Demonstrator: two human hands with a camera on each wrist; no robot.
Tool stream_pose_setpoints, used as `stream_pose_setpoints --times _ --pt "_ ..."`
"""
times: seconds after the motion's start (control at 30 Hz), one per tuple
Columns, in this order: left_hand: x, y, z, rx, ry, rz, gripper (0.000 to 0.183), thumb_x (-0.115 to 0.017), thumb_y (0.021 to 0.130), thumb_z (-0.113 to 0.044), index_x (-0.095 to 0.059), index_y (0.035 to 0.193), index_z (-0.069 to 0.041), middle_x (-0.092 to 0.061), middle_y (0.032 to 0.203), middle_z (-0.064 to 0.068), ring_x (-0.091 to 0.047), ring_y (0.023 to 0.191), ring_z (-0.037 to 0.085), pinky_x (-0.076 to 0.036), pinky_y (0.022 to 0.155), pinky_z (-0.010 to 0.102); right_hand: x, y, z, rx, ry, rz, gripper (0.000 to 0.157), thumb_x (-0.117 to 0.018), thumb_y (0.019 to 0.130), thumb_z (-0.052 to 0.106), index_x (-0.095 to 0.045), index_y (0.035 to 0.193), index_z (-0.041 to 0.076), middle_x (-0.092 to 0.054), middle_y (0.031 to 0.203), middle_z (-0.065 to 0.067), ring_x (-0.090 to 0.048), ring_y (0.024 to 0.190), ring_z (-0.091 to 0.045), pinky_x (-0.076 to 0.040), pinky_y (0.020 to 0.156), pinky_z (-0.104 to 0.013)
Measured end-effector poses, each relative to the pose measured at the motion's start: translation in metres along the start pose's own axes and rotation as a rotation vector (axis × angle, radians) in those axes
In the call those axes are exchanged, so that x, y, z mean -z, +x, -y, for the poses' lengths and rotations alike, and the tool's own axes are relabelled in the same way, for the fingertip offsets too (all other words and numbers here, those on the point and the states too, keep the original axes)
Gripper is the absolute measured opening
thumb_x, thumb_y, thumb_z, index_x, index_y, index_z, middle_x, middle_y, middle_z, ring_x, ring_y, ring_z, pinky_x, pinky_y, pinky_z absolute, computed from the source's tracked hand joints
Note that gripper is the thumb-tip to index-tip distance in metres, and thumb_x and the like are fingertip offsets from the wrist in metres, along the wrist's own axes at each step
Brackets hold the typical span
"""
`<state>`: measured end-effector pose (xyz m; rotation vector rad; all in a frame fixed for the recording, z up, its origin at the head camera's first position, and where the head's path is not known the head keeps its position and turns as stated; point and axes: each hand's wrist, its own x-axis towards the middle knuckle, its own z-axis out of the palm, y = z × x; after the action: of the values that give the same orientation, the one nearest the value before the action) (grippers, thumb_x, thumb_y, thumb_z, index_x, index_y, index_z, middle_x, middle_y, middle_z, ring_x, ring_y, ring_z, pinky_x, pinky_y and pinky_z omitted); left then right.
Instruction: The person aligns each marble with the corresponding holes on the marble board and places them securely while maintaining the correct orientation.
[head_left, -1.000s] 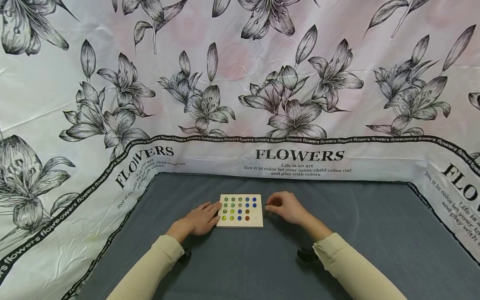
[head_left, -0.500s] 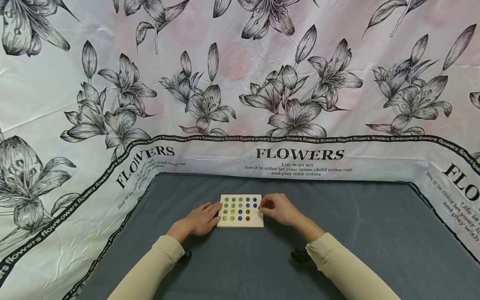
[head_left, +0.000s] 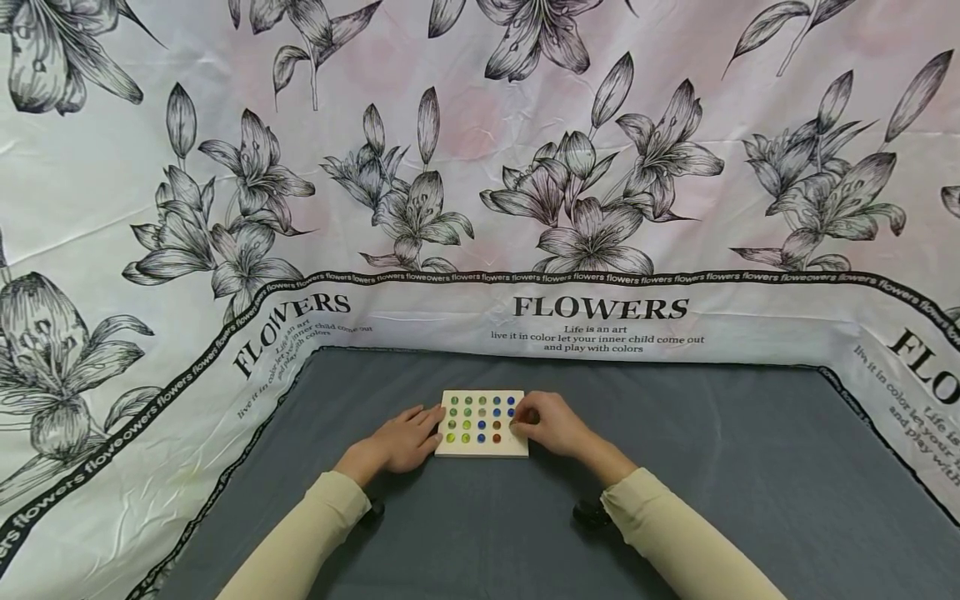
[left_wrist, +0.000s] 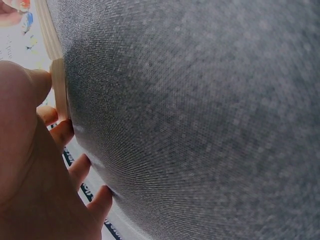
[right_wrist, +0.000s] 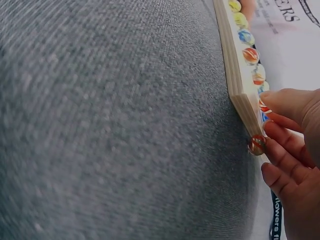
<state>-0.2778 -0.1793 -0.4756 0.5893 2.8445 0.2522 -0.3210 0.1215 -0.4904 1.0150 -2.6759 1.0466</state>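
A pale wooden board (head_left: 465, 450) holds rows of glass marbles, green and yellow at the left, blue and orange-red towards the right. My left hand (head_left: 401, 440) lies along the board's left side with fingers extended; in the left wrist view its thumb (left_wrist: 42, 85) touches the board's edge. At the board's right side, my right hand (head_left: 553, 423) pinches a red-and-white swirled marble (right_wrist: 265, 106) between thumb and forefinger, just over the board. A second marble (right_wrist: 257, 144), clear with orange-red swirls, is by the other fingers near the board's corner; I cannot tell whether they hold it.
Grey cloth (head_left: 480, 525) covers the table under the board. A white flower-printed cloth (head_left: 600, 317) with black lettering borders it at the back and sides. Dark objects (head_left: 592, 512) show under both wrists.
My right hand has moved left from beside the board to over its right edge, with a marble in its fingertips. My left hand has stayed in place.
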Motion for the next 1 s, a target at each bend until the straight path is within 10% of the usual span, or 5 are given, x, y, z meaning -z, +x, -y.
stream_pose_setpoints --times 1.0 --pt "0.001 0.002 -0.002 0.017 0.002 0.010 0.057 -0.036 0.113 -0.034 -0.025 0.164 -0.013 -0.024 0.169 0.007 -0.020 0.156 0.035 -0.025 0.122 0.059 0.028 -0.025 -0.016 -0.082 0.026 0.083 0.027 -0.075 0.095 0.016 -0.071 0.116 0.000 -0.069 0.107 -0.009 -0.061 0.085 -0.014 -0.051 0.070 -0.031"
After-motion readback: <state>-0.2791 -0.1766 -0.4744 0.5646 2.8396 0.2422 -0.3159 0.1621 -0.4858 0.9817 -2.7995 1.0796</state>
